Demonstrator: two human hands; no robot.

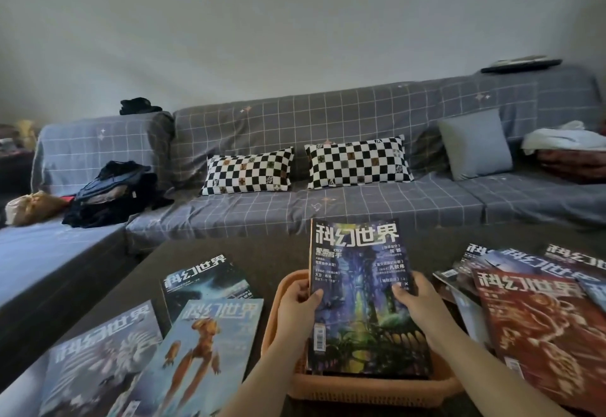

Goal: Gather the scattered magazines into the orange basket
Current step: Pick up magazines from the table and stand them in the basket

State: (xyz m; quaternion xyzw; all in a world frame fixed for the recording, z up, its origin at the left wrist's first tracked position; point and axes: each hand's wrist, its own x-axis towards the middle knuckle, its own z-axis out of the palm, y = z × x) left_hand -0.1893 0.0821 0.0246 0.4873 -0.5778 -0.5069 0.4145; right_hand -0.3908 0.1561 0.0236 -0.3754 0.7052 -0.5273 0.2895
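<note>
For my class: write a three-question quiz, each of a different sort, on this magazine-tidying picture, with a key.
1. True or false: both hands grip the same magazine.
2. Which cover lies right of the orange basket? A) red B) green C) white
3. Fill in: two ______ pillows sit on the sofa.

Key:
1. True: the left hand and right hand hold the held magazine over the basket.
2. A, the red magazine.
3. Checkered: the checkered pillows on the sofa.
</note>
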